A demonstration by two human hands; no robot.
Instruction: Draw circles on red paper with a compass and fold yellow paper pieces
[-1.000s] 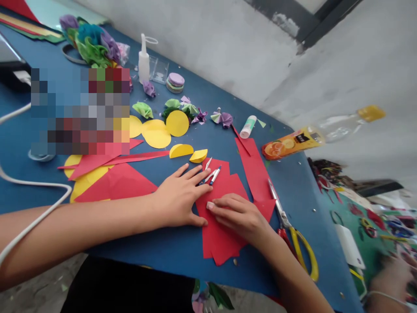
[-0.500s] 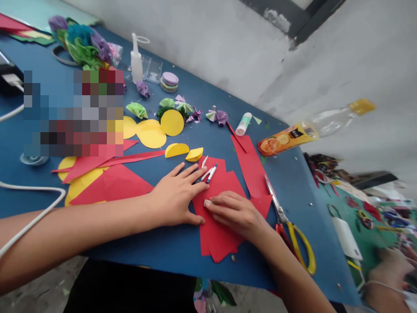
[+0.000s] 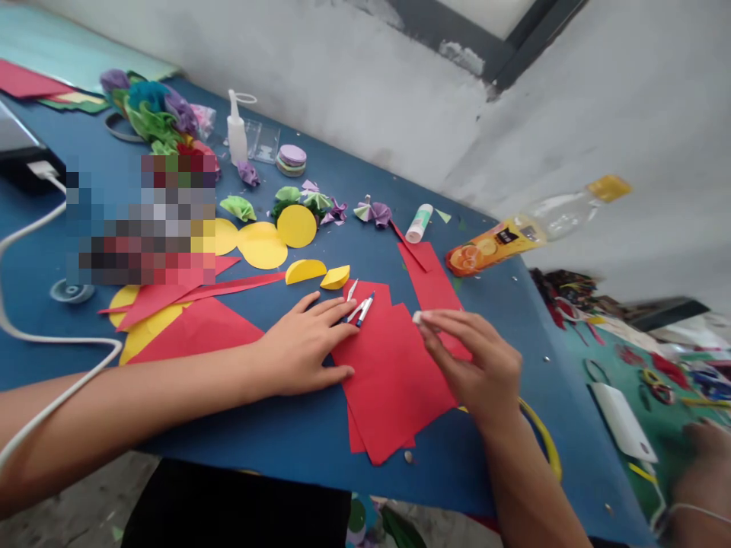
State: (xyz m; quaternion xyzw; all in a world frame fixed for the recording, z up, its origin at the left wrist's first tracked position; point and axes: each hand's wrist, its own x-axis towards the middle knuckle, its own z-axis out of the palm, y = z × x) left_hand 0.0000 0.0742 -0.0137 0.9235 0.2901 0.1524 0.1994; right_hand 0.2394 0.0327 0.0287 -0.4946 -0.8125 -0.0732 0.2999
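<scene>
My left hand [image 3: 311,342] lies flat with fingers spread, its fingertips at the edge of the red paper [image 3: 380,380] and beside a white and blue drawing compass [image 3: 361,310]. Between the thumb and fingers of my right hand [image 3: 474,358] is a small white eraser [image 3: 417,317], held over the right part of the red sheets. Two folded yellow paper circles [image 3: 305,271] lie just beyond my left fingers. My right forearm and hand hide most of the scissors; a yellow handle loop [image 3: 545,438] shows.
A juice bottle [image 3: 502,240] lies at the right back near a glue stick [image 3: 419,223]. Yellow paper circles [image 3: 263,246], folded paper flowers [image 3: 374,211] and a white squeeze bottle [image 3: 237,137] are farther back. A white cable [image 3: 62,335] crosses the left side. Another person's arm [image 3: 700,487] shows at right.
My right hand has lifted off the red paper and moved right and away from me, with the eraser in it. My left hand stays in place on the table.
</scene>
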